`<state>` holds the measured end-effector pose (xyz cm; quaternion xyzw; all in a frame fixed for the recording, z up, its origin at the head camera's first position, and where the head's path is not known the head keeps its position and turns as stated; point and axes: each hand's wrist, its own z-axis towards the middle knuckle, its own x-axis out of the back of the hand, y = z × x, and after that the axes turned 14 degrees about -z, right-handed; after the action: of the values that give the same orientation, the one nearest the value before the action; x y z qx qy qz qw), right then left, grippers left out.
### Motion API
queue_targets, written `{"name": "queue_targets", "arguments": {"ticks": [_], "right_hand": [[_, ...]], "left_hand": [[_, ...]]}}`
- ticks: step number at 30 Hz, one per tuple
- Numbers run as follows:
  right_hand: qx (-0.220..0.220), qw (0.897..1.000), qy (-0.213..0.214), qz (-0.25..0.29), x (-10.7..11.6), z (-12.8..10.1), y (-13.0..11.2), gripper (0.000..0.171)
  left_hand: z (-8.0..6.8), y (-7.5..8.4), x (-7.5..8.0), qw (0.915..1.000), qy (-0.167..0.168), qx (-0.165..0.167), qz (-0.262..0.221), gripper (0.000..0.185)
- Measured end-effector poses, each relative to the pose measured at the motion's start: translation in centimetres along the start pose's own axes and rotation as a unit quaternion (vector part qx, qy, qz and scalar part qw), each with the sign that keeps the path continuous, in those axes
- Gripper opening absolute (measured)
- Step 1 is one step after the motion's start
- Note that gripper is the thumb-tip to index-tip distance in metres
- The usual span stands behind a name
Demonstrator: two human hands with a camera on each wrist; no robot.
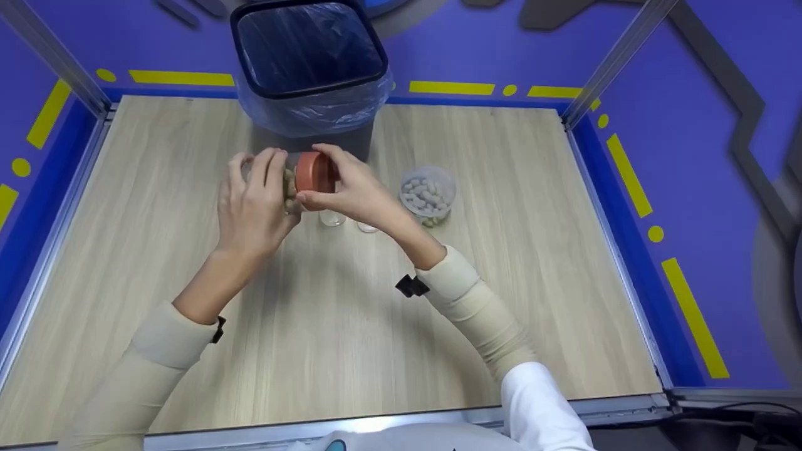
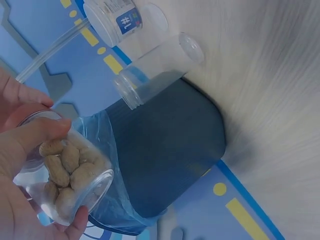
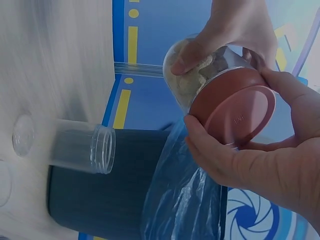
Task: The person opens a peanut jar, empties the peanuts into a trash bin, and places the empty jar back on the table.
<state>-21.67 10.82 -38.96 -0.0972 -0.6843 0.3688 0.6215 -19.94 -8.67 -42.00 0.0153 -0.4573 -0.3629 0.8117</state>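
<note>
A plastic bag (image 1: 319, 116) lines the dark bin (image 2: 170, 145) before blue panels (image 1: 451, 37); on the tabletop (image 1: 351, 363) stand an uncapped jar (image 3: 75, 145) and labelled container (image 2: 117, 20).

The left hand (image 1: 254, 203) is covering much of the peanut jar (image 1: 290, 191) in the head view, while the right hand (image 1: 362, 191) and red lid (image 1: 308, 171) are hiding all but the base of a clear jar (image 1: 332, 219). Tiny marks on the lid are defying reading in the right wrist view, whose left edge is cropping a clear disc (image 3: 4, 183). Small print on a tub (image 2: 102, 25) is blurring in the left wrist view.
</note>
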Motion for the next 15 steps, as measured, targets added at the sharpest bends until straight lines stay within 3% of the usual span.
{"name": "queue_targets", "arguments": {"ticks": [8,15], "right_hand": [[0.005,1.000,0.021,0.010,-0.17,0.03,-0.02,0.083],[0.019,0.999,0.038,0.022,-0.40,0.03,0.20,0.083]], "left_hand": [[-0.01,-0.11,-0.04,0.9998,-0.013,0.016,-0.003,0.069],[0.21,-0.43,0.01,0.9999,-0.002,-0.012,0.004,0.071]]}}
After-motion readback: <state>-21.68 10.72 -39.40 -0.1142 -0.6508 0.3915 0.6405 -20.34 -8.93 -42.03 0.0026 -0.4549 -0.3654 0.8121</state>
